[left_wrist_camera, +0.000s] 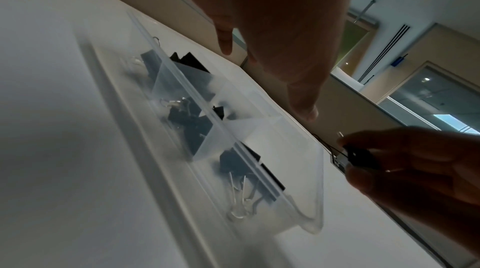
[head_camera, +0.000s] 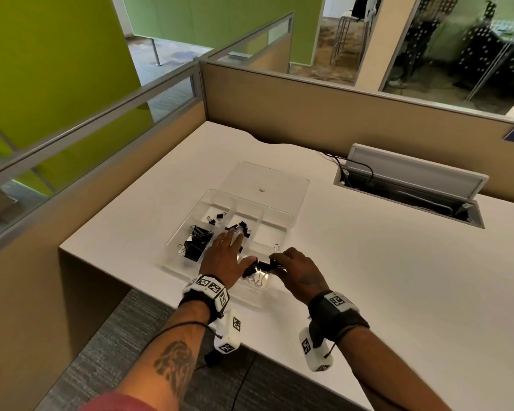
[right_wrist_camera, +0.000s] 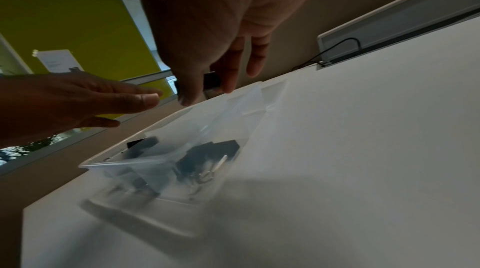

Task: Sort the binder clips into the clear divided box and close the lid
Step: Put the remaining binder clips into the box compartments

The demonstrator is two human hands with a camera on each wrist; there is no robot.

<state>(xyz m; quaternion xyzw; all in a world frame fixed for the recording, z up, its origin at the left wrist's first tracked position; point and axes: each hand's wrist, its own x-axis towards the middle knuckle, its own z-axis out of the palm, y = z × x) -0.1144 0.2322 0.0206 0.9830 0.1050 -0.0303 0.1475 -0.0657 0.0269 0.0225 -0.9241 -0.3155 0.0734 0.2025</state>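
The clear divided box (head_camera: 275, 219) lies on the white desk with its lid (head_camera: 282, 180) folded open behind it. Black binder clips (head_camera: 198, 241) fill its left compartments, and more clips (head_camera: 257, 272) lie in the near one. My left hand (head_camera: 227, 256) hovers flat over the box with fingers straight, holding nothing. My right hand (head_camera: 294, 266) pinches a black binder clip (head_camera: 275, 262) between thumb and fingers just above the near right compartment. The right wrist view shows that clip (right_wrist_camera: 211, 80) in the pinch, and the left wrist view shows the clip (left_wrist_camera: 359, 156) too.
A cable hatch (head_camera: 410, 185) with its flap raised and wires inside sits at the back right of the desk (head_camera: 368, 277). Tan partition walls (head_camera: 324, 114) bound the desk at the back and left. The desk's front edge runs just under my wrists.
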